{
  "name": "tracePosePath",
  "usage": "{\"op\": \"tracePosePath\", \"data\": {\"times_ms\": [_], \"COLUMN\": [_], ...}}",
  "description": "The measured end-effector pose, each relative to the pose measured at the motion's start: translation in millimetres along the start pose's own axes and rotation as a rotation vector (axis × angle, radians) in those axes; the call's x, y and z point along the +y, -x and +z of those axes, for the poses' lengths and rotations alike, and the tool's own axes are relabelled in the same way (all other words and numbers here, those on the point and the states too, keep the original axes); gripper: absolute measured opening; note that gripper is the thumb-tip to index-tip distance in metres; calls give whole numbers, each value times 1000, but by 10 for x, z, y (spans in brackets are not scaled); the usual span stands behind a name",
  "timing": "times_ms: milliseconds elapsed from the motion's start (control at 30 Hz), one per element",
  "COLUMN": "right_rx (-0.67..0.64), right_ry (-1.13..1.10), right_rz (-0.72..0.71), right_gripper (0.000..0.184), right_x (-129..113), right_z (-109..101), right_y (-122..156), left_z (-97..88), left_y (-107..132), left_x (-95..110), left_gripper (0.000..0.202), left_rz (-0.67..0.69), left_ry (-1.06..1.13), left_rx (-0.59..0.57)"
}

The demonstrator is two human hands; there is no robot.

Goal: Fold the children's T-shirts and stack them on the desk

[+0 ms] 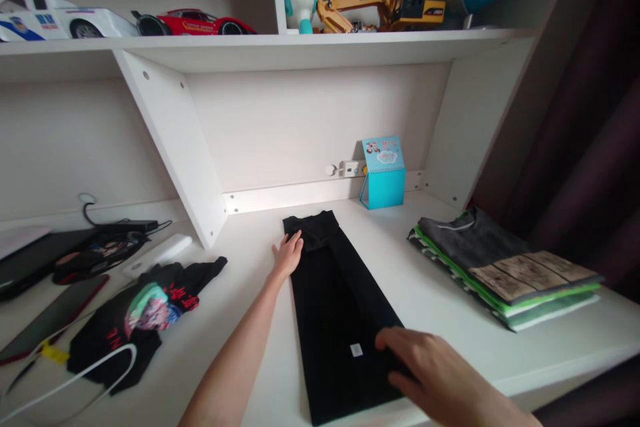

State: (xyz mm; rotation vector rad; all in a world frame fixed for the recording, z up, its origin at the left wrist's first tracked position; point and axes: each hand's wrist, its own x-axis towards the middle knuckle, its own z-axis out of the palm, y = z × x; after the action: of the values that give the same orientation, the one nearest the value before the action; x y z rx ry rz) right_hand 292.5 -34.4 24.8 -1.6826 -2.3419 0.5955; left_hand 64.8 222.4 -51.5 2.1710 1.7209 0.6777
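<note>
A black shirt (pixel 325 307) lies folded into a long strip on the white desk, its collar end pointing away from me. A small white label (pixel 356 349) shows near its close end. My left hand (pixel 289 253) rests flat on the far left edge by the collar, fingers stretched out. At the near right edge is my right hand (pixel 425 363), slightly blurred. Its thumb and forefinger are apart over the black cloth; the other fingers are mostly hidden.
Folded shirts are stacked (pixel 510 267) on the right. A crumpled black printed shirt (pixel 145 320) and a white hanger (pixel 100 363) lie left, near a tablet (pixel 55 320) and cables. A blue desk calendar (pixel 385 177) stands behind. Toys, including an excavator (pixel 380 7), occupy the shelf above.
</note>
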Motion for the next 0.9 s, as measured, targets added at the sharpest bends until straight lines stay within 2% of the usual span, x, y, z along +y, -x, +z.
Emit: {"op": "tracePosePath", "data": {"times_ms": [100, 167, 200, 267, 333, 433, 500, 600, 733, 900], "right_rx": [-310, -373, -342, -189, 104, 238, 265, 289, 222, 78], "right_ry": [-191, -330, -357, -283, -18, 88, 110, 148, 191, 232], "right_rz": [-255, -373, -391, -332, -112, 31, 65, 120, 165, 156], "right_gripper": [40, 37, 34, 30, 27, 25, 26, 31, 32, 32], "right_x": [-116, -10, 83, 307, 523, 744, 831, 944, 1108, 1180], "right_z": [-229, -395, -460, -524, -499, -365, -276, -204, -216, -375], "right_y": [-77, -340, -543, -1053, -1624, -2378, -2741, -3092, -3363, -3580], "left_z": [9, 20, 25, 30, 29, 23, 17, 6, -5, -7], "left_y": [-4, -5, -4, 2, 13, 37, 54, 71, 76, 72], "left_x": [-4, -12, -15, -18, -17, -12, -9, -1, 10, 11], "left_gripper": [45, 46, 46, 46, 45, 46, 45, 44, 44, 46], "left_rz": [-3, 16, 25, 39, 43, 57, 59, 48, 43, 39], "left_ry": [-1, -15, -21, -29, -31, -26, -14, 3, -2, -10], "left_rx": [29, 48, 58, 68, 72, 88, 108, 119, 105, 91]}}
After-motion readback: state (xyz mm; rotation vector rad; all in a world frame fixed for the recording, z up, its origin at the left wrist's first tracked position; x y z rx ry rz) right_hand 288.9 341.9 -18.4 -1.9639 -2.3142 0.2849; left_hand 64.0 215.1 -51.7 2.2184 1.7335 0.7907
